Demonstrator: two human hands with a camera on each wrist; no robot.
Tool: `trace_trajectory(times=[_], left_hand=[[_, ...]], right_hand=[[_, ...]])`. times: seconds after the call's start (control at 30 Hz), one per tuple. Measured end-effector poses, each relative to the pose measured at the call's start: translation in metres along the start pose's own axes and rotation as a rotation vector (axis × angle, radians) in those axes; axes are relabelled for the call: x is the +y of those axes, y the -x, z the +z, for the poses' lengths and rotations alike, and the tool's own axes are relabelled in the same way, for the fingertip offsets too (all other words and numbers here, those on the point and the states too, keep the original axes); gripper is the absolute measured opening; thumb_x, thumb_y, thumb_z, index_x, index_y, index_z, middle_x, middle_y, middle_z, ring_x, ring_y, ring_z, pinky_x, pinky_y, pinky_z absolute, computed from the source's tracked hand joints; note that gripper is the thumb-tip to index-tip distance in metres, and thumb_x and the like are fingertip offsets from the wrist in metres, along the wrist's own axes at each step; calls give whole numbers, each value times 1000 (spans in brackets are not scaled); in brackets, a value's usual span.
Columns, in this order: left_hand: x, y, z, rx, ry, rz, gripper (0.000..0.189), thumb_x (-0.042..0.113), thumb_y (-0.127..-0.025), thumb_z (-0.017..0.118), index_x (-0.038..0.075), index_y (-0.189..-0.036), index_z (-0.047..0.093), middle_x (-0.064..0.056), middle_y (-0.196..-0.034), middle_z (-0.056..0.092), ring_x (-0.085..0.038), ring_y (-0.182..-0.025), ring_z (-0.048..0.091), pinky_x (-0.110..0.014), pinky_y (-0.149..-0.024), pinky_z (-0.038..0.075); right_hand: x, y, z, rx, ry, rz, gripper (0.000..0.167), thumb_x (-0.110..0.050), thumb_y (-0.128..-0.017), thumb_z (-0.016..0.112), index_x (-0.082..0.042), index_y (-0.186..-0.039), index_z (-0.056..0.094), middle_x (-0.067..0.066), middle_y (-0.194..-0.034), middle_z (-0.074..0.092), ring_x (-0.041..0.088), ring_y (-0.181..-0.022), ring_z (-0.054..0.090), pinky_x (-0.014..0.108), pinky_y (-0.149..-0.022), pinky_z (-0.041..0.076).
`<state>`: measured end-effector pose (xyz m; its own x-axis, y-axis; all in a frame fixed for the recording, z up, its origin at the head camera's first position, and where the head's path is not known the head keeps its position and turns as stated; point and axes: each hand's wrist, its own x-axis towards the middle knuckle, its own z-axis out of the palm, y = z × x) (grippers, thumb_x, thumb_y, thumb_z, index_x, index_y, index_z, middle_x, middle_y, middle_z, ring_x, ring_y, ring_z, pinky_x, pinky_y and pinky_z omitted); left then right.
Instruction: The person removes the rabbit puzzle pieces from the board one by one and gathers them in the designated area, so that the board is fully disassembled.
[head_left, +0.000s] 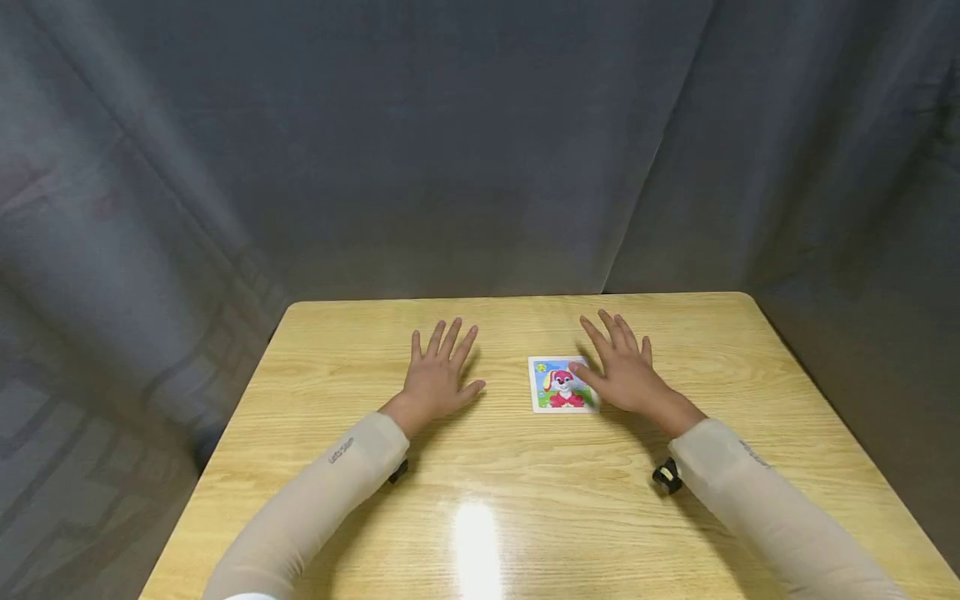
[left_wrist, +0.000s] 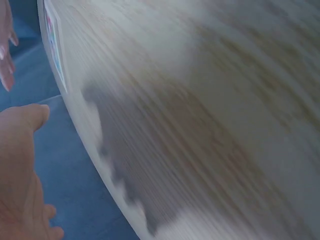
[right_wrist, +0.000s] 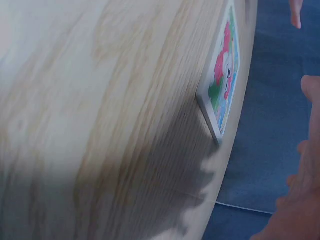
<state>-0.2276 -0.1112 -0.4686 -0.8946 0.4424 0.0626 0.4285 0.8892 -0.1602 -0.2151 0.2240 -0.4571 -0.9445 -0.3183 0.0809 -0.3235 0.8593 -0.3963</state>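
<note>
A small square picture board (head_left: 561,392) with a white border and a pink cartoon dog lies flat on the table, right of the middle. My right hand (head_left: 624,373) hovers over its right side with fingers spread, the thumb overlapping the picture in the head view. In the right wrist view the picture board (right_wrist: 223,80) shows its thick pale edge, and the hand (right_wrist: 295,200) is above the wood. Left of the board, my left hand (head_left: 437,377) is held over the table, fingers spread and holding nothing. Its shadow falls on the wood in the left wrist view.
The light wooden table (head_left: 480,467) has rounded far corners and a bright glare spot near the front. Dark grey curtains (head_left: 450,150) hang behind it and along both sides. A black wrist strap (head_left: 667,476) shows under the right sleeve.
</note>
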Motion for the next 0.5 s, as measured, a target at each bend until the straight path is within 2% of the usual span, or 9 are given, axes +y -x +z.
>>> trace_trajectory(times=[0.13,0.33,0.5], left_hand=[[4,-2,-1,5,57,21,92,73,-92,31,19,-157,-4,-10,-163,-3,-34,-147,5,-64,-113,7],[21,-9,-5,8,255,50,90,65,-95,38,13,-157,-1,-11,-162,5,-33,-147,8,-55,-117,9],[41,-19,-10,57,404,70,84,58,-97,43,9,-157,9,-12,-160,19,-30,-146,18,-44,-118,16]], right_hand=[[-1,1,0,-4,-16,-2,81,-58,-97,45,-22,-158,7,16,-161,1,38,-146,-7,77,-102,-5],[-5,-1,6,18,-103,-22,81,-46,-96,55,-14,-157,14,19,-160,8,42,-145,1,74,-106,2],[-11,-6,16,52,-220,-43,73,-36,-97,58,-7,-155,22,21,-158,14,44,-143,9,69,-107,17]])
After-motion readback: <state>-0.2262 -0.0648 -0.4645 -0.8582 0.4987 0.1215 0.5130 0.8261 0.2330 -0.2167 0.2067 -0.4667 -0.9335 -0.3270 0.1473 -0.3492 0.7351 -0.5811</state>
